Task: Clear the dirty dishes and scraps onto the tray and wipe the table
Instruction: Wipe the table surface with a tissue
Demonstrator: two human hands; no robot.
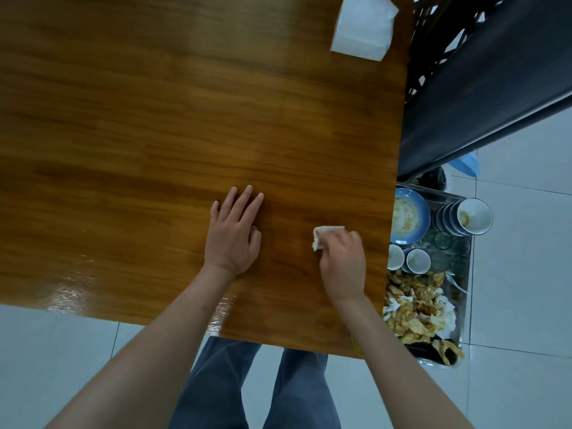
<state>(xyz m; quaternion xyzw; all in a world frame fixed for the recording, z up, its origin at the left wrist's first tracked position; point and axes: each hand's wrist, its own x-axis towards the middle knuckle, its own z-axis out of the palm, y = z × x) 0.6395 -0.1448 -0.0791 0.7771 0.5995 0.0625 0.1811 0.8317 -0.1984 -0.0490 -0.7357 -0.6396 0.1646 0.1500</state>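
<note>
Head view, looking straight down. Brown wood-grain surface, glossy, with a wet sheen along the near edge. Left hand lies flat on it, fingers straight and spread a little, holding nothing; it reads as a brace. Right hand has its fingers curled round a crumpled white wiping cloth, which is pressed to the surface and pokes out ahead and to the left of the knuckles.

Rectangular metal tray sits lower, just beside the right edge of the surface. It carries a blue-rimmed dirty plate, a stack of white bowls, two small white cups and a heap of yellowish food scraps with paper. Clearing looks done; wiping is the step in hand.

Key relation: cloth hand is the nearer one to the tray, which lies to its right with its long axis along the surface edge. Unwiped ground appears to lie ahead and left.

White paper bag or napkin pack stands at the far right corner, well apart from both hands.
</note>
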